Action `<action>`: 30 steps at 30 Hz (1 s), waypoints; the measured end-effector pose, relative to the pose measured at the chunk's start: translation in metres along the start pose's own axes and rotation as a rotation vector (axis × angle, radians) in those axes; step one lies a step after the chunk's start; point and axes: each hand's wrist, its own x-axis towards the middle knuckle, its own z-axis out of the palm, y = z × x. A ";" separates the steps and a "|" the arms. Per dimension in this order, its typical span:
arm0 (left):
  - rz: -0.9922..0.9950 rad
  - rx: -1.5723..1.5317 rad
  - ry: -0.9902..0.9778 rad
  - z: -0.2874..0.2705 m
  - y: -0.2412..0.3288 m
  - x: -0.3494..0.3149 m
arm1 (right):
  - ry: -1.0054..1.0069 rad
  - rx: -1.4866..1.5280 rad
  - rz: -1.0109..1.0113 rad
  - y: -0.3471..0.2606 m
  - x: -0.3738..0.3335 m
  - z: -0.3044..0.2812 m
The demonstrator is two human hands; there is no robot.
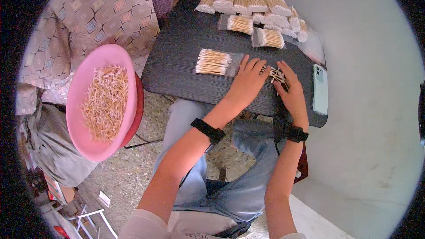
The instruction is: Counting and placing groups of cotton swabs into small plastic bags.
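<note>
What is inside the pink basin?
A loose heap of cotton swabs lies in the pink basin; the heap hides its bottom, so anything beneath the top layer cannot be seen.

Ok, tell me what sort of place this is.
Probably a room in a home, used as a makeshift workspace: a small dark table carries bags of cotton swabs, a pink basin of loose swabs stands beside it, and patterned fabric looks like household furnishing.

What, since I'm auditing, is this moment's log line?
left grip: at loose swabs | right grip: same swabs | swab bundle: left of both
</note>
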 end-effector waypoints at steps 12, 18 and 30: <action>-0.020 -0.082 0.130 -0.003 0.012 0.008 | 0.057 -0.052 0.047 0.009 -0.017 -0.010; -0.134 -0.029 0.193 -0.005 0.012 0.006 | 0.055 -0.230 0.040 0.008 -0.020 -0.008; -0.122 -0.142 0.136 0.003 0.011 0.001 | 0.006 -0.192 -0.031 0.013 -0.020 -0.003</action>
